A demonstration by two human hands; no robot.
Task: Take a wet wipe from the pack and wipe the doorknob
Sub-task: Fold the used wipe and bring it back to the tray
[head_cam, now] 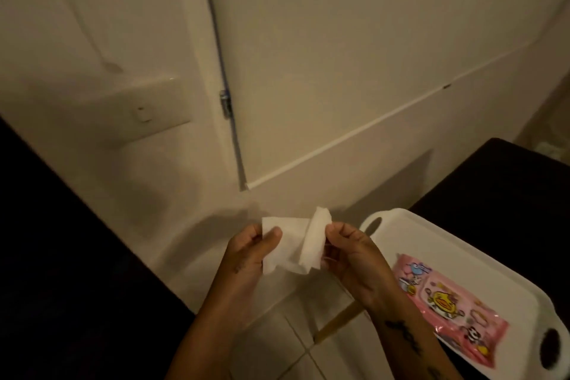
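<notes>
The wet wipe looks thin, limp and damp, apt to cling to itself, so its edges are probably the best hold. It hangs half-unfolded between both hands, above the floor and left of the pack on the white tray. The left hand and right hand are raised palms-inward, fingers pinched on opposite edges; no doorknob is visible.

The wipe hangs between the two hands, the left hand taking its left edge and the right hand its right, folded edge, both in a pinching grip. To the right of the hands a tray sits on a tabletop, and the pack lies in the tray. Behind the hands stands a door, its latch on its left edge. Left of the door a switch sits on the wall. Floor tiles lie below the hands
</notes>
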